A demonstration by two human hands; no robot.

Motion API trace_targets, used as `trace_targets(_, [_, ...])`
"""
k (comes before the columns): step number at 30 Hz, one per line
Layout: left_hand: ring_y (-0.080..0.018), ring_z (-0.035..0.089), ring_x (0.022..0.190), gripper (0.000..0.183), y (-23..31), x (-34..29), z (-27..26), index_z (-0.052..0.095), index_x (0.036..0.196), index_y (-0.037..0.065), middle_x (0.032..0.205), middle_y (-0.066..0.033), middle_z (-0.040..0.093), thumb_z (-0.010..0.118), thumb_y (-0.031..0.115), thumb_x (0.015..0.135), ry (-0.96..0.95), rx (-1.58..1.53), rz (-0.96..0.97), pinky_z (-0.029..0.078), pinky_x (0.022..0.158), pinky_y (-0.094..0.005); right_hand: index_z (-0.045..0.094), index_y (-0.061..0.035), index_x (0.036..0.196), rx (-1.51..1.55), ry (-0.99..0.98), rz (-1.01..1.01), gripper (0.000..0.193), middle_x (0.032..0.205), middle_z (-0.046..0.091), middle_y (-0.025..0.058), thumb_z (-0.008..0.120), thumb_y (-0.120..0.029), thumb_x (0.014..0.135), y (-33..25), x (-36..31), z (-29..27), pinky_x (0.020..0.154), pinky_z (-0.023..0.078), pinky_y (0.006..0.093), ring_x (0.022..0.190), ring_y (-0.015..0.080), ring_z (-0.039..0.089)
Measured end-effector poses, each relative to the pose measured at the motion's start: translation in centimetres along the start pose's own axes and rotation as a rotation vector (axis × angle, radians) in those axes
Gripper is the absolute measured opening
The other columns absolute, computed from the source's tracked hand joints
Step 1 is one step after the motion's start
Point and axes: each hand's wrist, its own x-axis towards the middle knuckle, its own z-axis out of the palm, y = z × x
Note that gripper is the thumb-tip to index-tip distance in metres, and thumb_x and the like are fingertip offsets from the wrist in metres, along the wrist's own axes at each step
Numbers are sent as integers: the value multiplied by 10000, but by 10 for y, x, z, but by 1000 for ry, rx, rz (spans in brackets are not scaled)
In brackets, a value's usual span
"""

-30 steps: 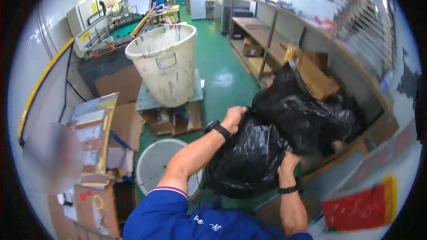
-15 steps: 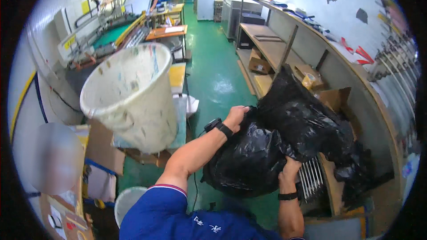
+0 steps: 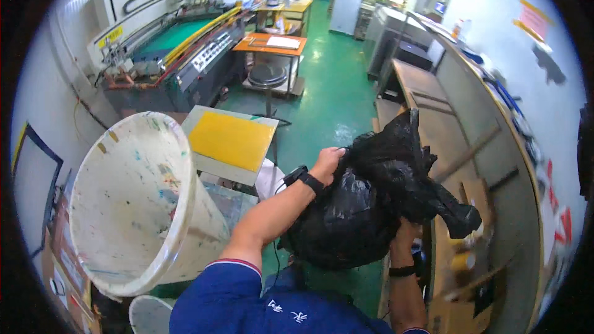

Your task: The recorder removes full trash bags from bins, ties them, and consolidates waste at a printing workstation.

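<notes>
A large black plastic bag (image 3: 346, 219), bulging and crumpled, hangs in front of me at mid-view. My left hand (image 3: 327, 166) is closed around a bunched part of its upper left edge. Under the bag's right side, my right hand (image 3: 405, 238) grips the plastic; the folds cover most of its fingers. The gathered loose end of the bag (image 3: 455, 210) sticks out to the right, over the shelf. To the left of my left forearm stands a big paint-stained white bin (image 3: 133, 204), its mouth tilted toward me.
A wooden shelf unit (image 3: 427, 89) runs along the right, with a cardboard box (image 3: 473, 201) in it. A yellow-topped stand (image 3: 229, 139), a round stool (image 3: 268, 75) and a printing machine (image 3: 179, 40) stand left of the green aisle (image 3: 328, 86). Another pail (image 3: 150, 315) is at lower left.
My view has shifted, with the shelf now farther right and the white bin lower left. The bag's loose end, spread over the shelf before, is now drawn in closer. Both hands keep their grip.
</notes>
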Motion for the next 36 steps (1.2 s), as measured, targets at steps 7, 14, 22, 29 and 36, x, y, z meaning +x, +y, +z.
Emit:
trace_targets(7, [-175,615,787,170,71,199,-11,621,962,19,864,-66,651,510,135,907,102,-49,67,481,730,-324,502,-25,1216,73,-241,144,490,1198,543,71,666,20,757,64,219,113,944,449,379,1065,247,536])
trace_targets(14, [-141,555,802,170,124,440,-34,642,954,20,868,-43,634,534,139,900,224,67,154,438,747,-298,505,-15,1205,167,-387,111,455,1214,526,84,664,-30,779,119,443,257,973,404,368,1100,238,505])
trace_targets(22, [-183,616,847,193,245,626,1,628,969,-4,909,-82,657,509,135,908,333,69,215,486,783,-328,492,-10,1230,60,-484,-32,477,1244,513,75,664,-111,796,130,640,421,1005,379,355,1149,218,486])
trace_targets(29, [-208,631,785,180,297,845,-13,628,958,4,877,-96,660,505,121,900,281,-54,245,501,741,-340,495,-10,1237,36,-498,60,517,1229,534,85,690,-70,762,186,839,547,946,424,348,1090,220,522])
trace_targets(36, [-208,631,764,178,347,1051,-35,625,944,2,871,-95,657,507,126,893,359,-44,259,504,720,-345,461,-42,1280,139,-379,142,601,1284,496,77,728,-98,744,245,1013,674,1011,349,352,1157,221,466])
